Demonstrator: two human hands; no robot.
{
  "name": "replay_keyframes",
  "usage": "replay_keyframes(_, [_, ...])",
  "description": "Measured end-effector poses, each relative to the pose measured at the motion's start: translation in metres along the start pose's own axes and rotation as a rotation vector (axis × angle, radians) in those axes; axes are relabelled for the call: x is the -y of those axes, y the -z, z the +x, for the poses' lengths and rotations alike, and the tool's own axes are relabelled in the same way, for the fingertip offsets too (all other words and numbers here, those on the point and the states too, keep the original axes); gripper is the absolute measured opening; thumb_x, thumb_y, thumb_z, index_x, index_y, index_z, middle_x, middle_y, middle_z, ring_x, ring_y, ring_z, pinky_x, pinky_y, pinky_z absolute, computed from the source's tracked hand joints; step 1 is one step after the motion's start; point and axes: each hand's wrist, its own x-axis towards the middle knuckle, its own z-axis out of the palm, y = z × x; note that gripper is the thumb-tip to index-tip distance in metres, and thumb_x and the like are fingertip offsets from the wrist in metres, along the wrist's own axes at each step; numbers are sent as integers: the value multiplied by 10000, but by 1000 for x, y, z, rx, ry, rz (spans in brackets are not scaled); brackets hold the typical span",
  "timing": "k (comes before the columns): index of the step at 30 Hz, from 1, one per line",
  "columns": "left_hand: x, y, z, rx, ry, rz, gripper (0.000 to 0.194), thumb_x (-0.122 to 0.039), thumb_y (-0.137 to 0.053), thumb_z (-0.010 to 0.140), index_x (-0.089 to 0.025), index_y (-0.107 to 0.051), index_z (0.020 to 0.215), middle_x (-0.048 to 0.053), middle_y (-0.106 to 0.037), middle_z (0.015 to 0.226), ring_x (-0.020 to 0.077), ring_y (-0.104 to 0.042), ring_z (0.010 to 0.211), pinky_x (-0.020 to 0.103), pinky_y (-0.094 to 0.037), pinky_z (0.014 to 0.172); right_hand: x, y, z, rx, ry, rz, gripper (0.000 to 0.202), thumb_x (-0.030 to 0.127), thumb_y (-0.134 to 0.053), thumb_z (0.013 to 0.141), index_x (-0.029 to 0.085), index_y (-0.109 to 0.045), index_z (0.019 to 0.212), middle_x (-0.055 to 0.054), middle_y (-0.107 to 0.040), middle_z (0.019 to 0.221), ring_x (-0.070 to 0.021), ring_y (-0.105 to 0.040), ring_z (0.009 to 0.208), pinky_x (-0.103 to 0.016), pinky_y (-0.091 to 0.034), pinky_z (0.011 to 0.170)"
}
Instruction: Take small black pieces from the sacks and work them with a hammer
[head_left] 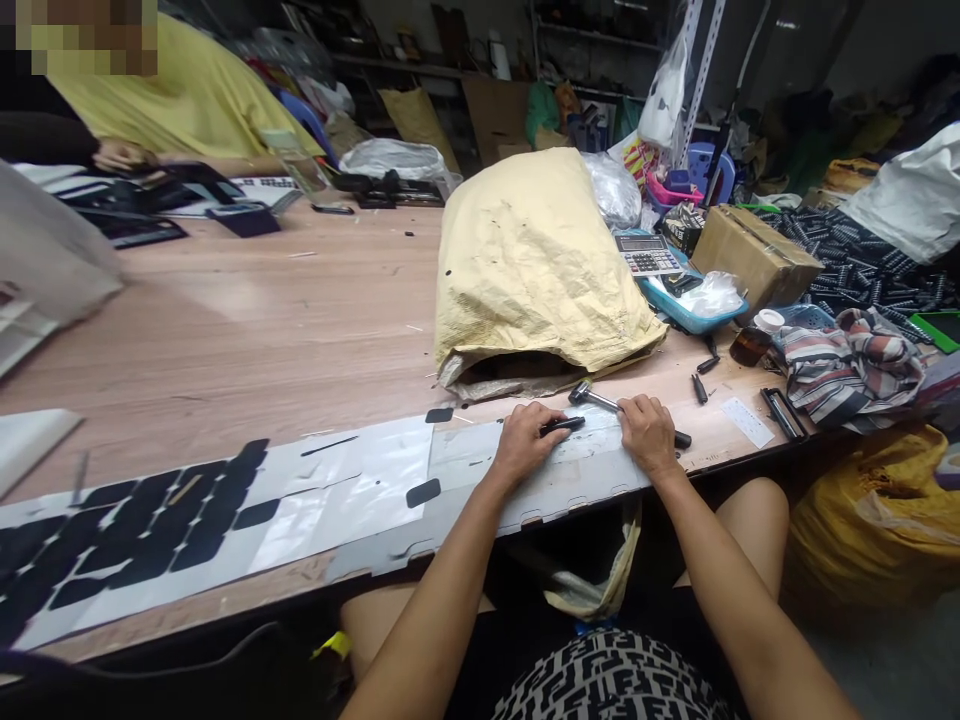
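My left hand [527, 440] rests over the grey board [465, 505], its fingers closed on a short black rod-like piece [562, 426]. To its right, my right hand [646, 430] is wrapped round the metal shaft of a small hammer [600, 400]. The hammer's head points left, towards the yellow sack, and its black handle end sticks out past my right hand. A black oval pad [423, 492] lies left of my left hand, on white sheeting [337, 500]. Many more black pads [150, 520] lie in rows further left.
A large yellow woven sack [532, 260] stands just beyond my hands, its mouth facing me. At right are a blue tray [697, 312], a calculator [648, 254], a cardboard box [757, 255], a brown jar [750, 345] and striped cloth [847, 365]. Across the table sits a person in yellow [195, 95].
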Motion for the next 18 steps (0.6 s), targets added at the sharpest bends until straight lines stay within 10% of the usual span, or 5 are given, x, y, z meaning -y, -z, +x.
replay_keyframes(18, [-6, 4, 5, 7, -13, 27, 184, -319, -707, 850, -256, -775, 1009, 33, -667, 918, 232, -553, 942, 385, -415, 882, 3, 40, -32, -64, 41, 526, 257, 256, -517, 980, 264, -731, 1121, -34, -725, 974, -177, -681, 937, -286, -538, 837])
